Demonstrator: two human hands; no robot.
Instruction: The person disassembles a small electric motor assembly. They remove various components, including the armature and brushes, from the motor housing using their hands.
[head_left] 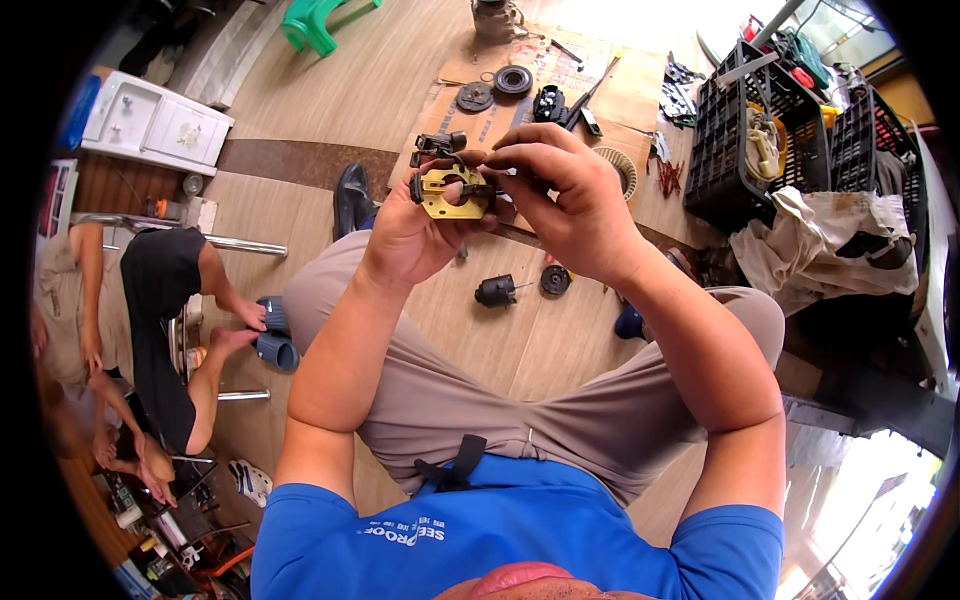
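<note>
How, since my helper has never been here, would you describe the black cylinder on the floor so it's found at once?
Find the brown-grey trousers, then the wooden floor between their legs. There, the black cylinder lies to the left of a black disc. Unlike the disc, it has a thin rod sticking out to the right.

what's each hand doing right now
Left hand: closed, holding the yellow metal part.
Right hand: fingers bent in at the part's right side; whether they grip anything cannot be told.
</note>
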